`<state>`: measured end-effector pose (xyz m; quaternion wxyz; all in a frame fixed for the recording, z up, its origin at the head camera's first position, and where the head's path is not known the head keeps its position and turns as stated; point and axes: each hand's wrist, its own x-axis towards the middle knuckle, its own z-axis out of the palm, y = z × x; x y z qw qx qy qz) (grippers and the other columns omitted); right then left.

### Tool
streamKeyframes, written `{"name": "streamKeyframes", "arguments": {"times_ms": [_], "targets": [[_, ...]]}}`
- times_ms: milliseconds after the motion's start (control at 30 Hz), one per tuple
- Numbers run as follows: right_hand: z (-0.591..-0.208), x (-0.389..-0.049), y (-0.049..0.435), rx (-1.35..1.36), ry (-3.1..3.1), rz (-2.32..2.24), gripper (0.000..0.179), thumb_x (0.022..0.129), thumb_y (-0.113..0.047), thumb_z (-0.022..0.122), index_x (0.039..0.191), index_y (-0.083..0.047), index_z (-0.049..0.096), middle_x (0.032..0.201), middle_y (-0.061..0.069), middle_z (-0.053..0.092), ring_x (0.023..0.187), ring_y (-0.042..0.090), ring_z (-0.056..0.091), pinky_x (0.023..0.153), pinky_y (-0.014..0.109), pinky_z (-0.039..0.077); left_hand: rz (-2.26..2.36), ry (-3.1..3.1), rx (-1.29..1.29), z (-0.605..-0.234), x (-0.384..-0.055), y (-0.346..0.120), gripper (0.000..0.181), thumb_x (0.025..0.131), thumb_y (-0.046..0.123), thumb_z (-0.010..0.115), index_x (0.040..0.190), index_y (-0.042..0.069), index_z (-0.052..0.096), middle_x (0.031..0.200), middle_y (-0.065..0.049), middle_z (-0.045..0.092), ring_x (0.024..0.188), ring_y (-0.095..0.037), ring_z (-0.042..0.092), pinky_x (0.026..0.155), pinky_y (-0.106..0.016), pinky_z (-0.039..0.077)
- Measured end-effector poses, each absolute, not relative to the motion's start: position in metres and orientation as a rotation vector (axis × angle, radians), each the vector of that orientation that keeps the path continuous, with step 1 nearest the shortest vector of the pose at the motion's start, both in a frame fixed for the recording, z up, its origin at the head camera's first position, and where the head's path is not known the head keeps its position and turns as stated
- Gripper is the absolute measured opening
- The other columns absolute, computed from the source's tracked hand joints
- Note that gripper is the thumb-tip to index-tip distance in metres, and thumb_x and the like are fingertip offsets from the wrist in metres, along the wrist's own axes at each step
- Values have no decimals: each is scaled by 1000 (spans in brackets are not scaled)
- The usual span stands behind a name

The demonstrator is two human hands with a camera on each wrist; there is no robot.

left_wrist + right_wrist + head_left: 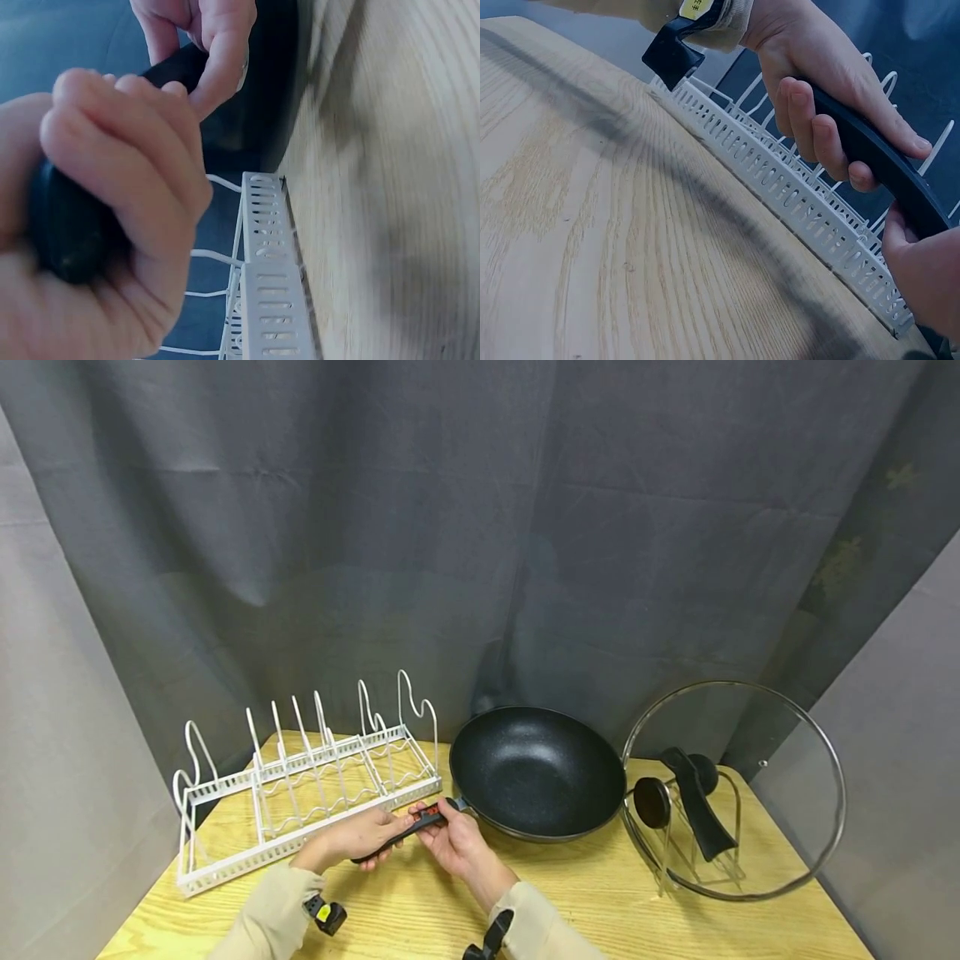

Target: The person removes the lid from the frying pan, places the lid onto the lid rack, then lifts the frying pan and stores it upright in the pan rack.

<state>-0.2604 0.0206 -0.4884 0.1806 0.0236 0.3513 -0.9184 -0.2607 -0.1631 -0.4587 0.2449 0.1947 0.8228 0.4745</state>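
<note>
A black wok (536, 772) with a long black handle (877, 154) is at the middle of the table, its dark speckled inside facing the head camera. My left hand (358, 837) grips the rear part of the handle, fingers curled round it, as the left wrist view also shows. Closer to the pan, my right hand (456, 843) holds the same handle between thumb and fingers. A white wire rack (311, 810) with upright dividers stands just beyond and left of my left hand.
On the right a large glass lid (787, 777) with a metal rim and black knob leans upright in a small wire stand (738, 818). The wooden table (420, 914) runs back to a grey curtain (480, 527), with grey panels on both sides.
</note>
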Motion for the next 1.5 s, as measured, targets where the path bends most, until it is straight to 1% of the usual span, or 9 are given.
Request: {"name": "streamKeyframes", "arguments": {"times_ms": [67,200,367,533,767,1000,1167,1267,1500], "targets": [[-488,-259,22,61,1014,-2592,34,106,-17,26,115,12,40,97,13,59,103,24,58,101,40,38,1289,2246,552,-458,-259,-162,50,101,43,40,78,2,57,54,-1,49,36,-6,43,37,-20,38],[-488,-256,24,66,1042,-2585,36,106,-17,28,119,15,37,99,15,58,100,23,60,100,40,39,1322,2201,517,-458,-253,-158,52,100,45,40,84,-2,58,55,0,49,37,-6,43,37,-20,38],[-486,-252,29,75,1057,-2554,31,105,-17,29,117,10,39,99,12,56,97,20,60,95,38,43,1355,2135,491,-459,-246,-154,52,99,44,43,87,-4,57,56,0,48,37,-6,43,37,-19,38],[-485,-249,34,63,1075,-2507,34,105,-18,29,119,12,39,100,14,57,95,19,60,94,36,44,1392,2084,491,-459,-240,-149,47,99,42,46,89,-3,55,55,0,48,37,-6,45,36,-19,39],[-483,-246,42,45,1107,-2458,43,106,-17,26,129,18,28,97,13,60,95,18,60,94,35,44,1399,2059,476,-460,-234,-142,48,97,44,48,89,-2,56,55,-1,49,38,-7,46,37,-20,40],[-481,-242,50,47,1137,-2417,33,105,-16,30,117,12,41,95,9,60,96,20,61,97,39,42,1415,1983,511,-462,-230,-137,49,97,41,49,85,-5,55,54,-2,49,37,-8,48,36,-22,42],[-480,-241,56,34,1139,-2358,39,105,-17,30,126,16,32,98,9,58,98,20,60,96,38,43,1452,1917,524,-465,-226,-133,48,98,40,49,82,-5,54,53,-1,49,38,-7,49,37,-22,42],[-480,-241,61,18,1141,-2329,39,105,-17,30,127,16,31,99,9,58,98,20,61,94,36,45,1470,1901,528,-465,-222,-128,47,98,40,48,82,-4,54,53,-1,49,38,-8,49,37,-23,43],[-479,-238,72,-22,1158,-2262,30,104,-17,32,113,10,43,95,8,60,94,17,62,89,33,48,1497,1873,517,-467,-212,-117,44,99,40,45,81,1,55,55,-2,50,39,-7,50,38,-22,43]]}}
